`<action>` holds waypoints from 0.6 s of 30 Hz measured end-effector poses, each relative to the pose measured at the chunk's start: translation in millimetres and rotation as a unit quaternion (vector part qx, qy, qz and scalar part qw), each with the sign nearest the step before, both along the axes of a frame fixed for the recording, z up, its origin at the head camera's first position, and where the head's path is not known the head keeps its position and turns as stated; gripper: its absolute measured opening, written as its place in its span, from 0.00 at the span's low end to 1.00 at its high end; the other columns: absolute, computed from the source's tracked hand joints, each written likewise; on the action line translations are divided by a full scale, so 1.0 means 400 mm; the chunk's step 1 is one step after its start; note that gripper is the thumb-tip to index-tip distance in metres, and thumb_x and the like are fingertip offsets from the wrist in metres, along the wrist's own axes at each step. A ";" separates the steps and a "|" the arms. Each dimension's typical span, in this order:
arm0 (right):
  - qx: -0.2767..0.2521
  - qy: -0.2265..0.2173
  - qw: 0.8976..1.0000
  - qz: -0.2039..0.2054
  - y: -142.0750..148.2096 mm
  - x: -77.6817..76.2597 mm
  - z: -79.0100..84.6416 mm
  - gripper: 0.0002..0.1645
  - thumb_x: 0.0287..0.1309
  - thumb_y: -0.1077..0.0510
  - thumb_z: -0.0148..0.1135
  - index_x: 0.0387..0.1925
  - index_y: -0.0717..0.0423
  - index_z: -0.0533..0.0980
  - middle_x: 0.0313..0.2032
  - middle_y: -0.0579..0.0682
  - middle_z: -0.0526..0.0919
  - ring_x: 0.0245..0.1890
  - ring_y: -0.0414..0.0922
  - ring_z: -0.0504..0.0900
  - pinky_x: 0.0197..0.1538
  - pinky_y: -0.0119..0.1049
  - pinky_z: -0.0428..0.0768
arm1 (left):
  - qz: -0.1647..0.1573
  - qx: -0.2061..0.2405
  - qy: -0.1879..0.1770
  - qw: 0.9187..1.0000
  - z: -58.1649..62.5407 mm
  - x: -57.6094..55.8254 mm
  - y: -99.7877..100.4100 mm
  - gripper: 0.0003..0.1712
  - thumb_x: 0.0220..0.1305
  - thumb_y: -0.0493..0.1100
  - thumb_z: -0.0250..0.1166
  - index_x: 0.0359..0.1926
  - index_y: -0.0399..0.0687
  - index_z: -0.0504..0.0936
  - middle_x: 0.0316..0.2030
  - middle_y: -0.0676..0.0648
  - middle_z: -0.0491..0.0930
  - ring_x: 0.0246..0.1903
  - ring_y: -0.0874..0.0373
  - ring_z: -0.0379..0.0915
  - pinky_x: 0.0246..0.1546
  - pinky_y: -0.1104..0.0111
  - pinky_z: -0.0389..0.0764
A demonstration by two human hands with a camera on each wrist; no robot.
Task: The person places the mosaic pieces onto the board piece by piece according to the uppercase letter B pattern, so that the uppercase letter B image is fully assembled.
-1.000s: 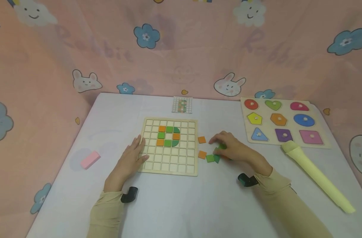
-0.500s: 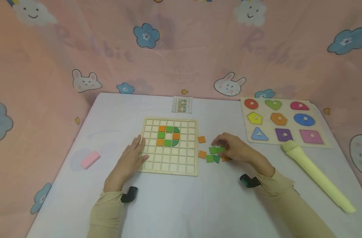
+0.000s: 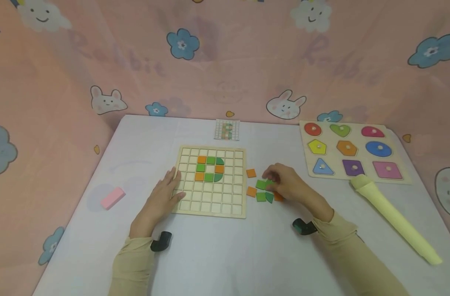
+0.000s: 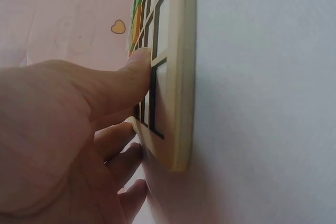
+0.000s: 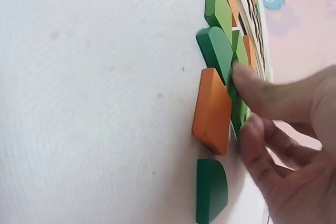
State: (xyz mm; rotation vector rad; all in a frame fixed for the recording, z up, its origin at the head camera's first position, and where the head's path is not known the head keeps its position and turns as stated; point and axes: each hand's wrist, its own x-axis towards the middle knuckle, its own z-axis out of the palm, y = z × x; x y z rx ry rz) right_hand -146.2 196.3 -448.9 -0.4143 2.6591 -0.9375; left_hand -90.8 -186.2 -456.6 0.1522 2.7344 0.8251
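Observation:
My left hand [image 3: 160, 201] rests at the left edge of a wooden grid board [image 3: 213, 198]. In the left wrist view its thumb [image 4: 137, 74] lies on the board's top, and the fingers extend loosely along the side. Orange, light green and dark green pieces form a ring in the board's upper middle. Right of the board, my right hand [image 3: 289, 183] has bent fingers over loose pieces. Its thumb and index finger pinch a light green tile [image 5: 239, 109] at the table surface. Beside it lie an orange tile [image 5: 212, 111] and a rounded dark green piece [image 5: 216, 53].
A small pattern card [image 3: 226, 130] lies behind the board. At the back right is a shape puzzle [image 3: 332, 163] with knobbed pieces; a pale yellow stick [image 3: 395, 220] lies in front of it. A pink block [image 3: 112, 198] sits on the left.
My right hand has shifted slightly left over the last half second, and two light green tiles have slid left with it. The left hand and the board have stayed put.

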 end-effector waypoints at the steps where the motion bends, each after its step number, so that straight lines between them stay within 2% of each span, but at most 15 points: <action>1: 0.000 0.006 1.000 -0.005 0.000 0.000 0.000 0.16 0.61 0.70 0.73 0.51 0.61 0.82 0.44 0.56 0.83 0.44 0.51 0.79 0.51 0.42 0.84 | 0.000 0.000 0.000 1.000 -0.001 0.000 0.000 0.43 0.79 0.45 0.60 0.83 0.37 0.51 0.86 0.38 0.40 0.86 0.41 0.34 0.87 0.46 0.39; 5: 0.006 0.016 0.999 -0.029 -0.002 -0.003 0.002 0.16 0.61 0.69 0.73 0.50 0.61 0.82 0.45 0.57 0.83 0.43 0.51 0.79 0.47 0.40 0.85 | -0.001 0.001 0.002 1.000 0.000 0.000 0.001 0.42 0.79 0.45 0.60 0.83 0.37 0.51 0.86 0.38 0.40 0.86 0.40 0.34 0.87 0.46 0.39; 12: 0.035 -0.003 0.997 -0.065 0.000 -0.006 0.006 0.17 0.62 0.63 0.75 0.51 0.63 0.82 0.44 0.58 0.82 0.44 0.53 0.78 0.46 0.40 0.82 | -0.001 0.001 0.001 1.000 0.003 0.001 0.003 0.43 0.78 0.45 0.61 0.83 0.37 0.52 0.86 0.37 0.40 0.86 0.40 0.34 0.87 0.46 0.39; 18: 0.024 0.002 0.998 -0.061 0.000 -0.004 0.004 0.15 0.61 0.64 0.76 0.46 0.62 0.80 0.37 0.55 0.79 0.40 0.51 0.75 0.41 0.37 0.77 | 0.001 0.002 0.002 1.000 0.004 0.001 0.003 0.43 0.78 0.45 0.61 0.83 0.37 0.52 0.86 0.38 0.41 0.86 0.40 0.34 0.87 0.45 0.40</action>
